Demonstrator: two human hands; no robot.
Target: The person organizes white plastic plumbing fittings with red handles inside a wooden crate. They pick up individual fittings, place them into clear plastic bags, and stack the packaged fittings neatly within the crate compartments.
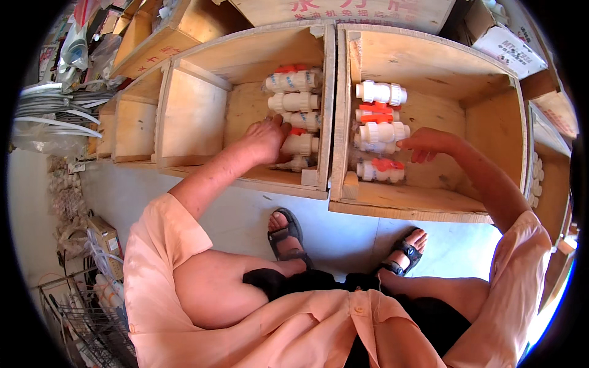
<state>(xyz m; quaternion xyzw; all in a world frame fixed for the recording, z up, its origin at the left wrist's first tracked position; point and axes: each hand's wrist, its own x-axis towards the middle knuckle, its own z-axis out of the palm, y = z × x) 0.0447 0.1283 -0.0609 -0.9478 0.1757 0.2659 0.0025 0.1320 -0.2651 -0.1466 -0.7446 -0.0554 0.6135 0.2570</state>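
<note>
In the left wooden box, white plastic ball valves with orange handles, some in clear plastic wrap, lie in a column along the right wall. My left hand is closed, its bent fingers at the left end of a ball valve in that column; the fingertips are partly hidden. A second column of white valves lines the left wall of the right box. There my right hand has its index finger stretched to the right end of a valve. Its other fingers hang loosely bent, with nothing between them.
The two open boxes stand side by side, their walls meeting between my hands. More wooden compartments continue leftward. Coils of grey and white tubing hang at the left. A white carton sits back right. My sandalled feet are on the floor.
</note>
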